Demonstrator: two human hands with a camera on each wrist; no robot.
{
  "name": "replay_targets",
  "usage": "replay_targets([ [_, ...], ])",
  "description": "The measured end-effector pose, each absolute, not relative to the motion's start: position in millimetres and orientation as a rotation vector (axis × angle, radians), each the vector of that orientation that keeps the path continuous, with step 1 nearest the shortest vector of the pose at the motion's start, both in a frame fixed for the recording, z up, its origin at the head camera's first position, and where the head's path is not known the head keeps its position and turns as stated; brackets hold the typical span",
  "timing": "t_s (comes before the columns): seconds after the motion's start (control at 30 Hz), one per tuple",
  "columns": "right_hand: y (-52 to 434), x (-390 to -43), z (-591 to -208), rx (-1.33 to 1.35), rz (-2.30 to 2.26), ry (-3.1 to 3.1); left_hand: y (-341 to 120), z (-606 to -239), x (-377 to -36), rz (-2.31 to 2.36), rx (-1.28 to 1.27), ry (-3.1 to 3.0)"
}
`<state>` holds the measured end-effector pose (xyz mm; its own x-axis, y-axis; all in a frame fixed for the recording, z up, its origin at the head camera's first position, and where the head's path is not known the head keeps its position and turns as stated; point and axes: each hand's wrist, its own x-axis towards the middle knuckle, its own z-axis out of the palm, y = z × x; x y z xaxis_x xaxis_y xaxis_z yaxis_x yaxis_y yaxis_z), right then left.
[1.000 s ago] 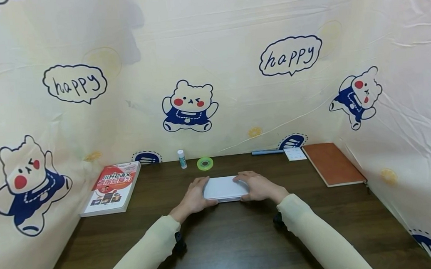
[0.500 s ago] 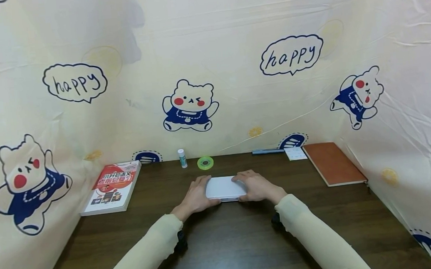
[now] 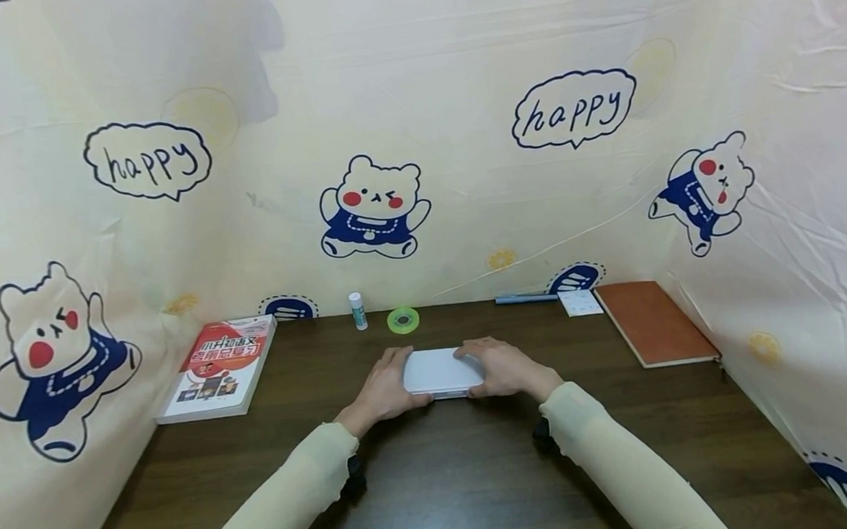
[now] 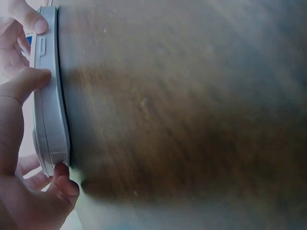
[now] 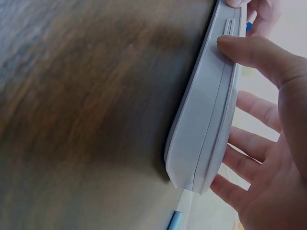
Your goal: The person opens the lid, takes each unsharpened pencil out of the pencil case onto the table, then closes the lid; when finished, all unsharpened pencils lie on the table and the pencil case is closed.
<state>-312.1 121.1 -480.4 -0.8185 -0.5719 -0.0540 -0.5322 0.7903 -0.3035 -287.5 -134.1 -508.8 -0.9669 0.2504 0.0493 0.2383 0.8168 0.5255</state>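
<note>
A flat white case [image 3: 440,370] lies on the dark wooden desk [image 3: 438,476], in the middle. My left hand [image 3: 385,384] grips its left end and my right hand [image 3: 503,367] grips its right end. In the left wrist view, the case [image 4: 48,115] shows its closed seam and a small latch, with my thumb [image 4: 26,84] pressed on its long side and fingers [image 4: 64,179] curled round its corner. From the right wrist, the case [image 5: 211,120] rests edge-on against the desk, thumb [image 5: 249,52] on the near side and fingers [image 5: 249,143] behind it.
A red and white book [image 3: 217,369] lies at the left. A glue stick [image 3: 357,311] and a green tape roll [image 3: 403,321] stand at the back. A blue pen [image 3: 525,298], a white card [image 3: 579,303] and a brown notebook [image 3: 652,322] lie at the right. Printed cloth walls surround the desk.
Both hands have closed in slightly on the case's ends. The case stays in the same place on the desk.
</note>
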Motion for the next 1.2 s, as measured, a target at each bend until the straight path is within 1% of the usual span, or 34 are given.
replay_targets([
  [0.37, 120.9, -312.3, -478.9, -0.913, -0.424, 2.831, -132.3, -512.4, -287.9, 0.728, 0.453, 3.029],
  [0.87, 121.7, -315.7, -478.2, -1.023, -0.420, 2.829, -130.4, -512.4, -286.6, 0.704, 0.433, 3.044],
  [1.2, 122.3, -318.0, -477.9, -1.047, -0.415, 2.793, -130.1, -511.9, -286.6, 0.706, 0.450, 3.044],
])
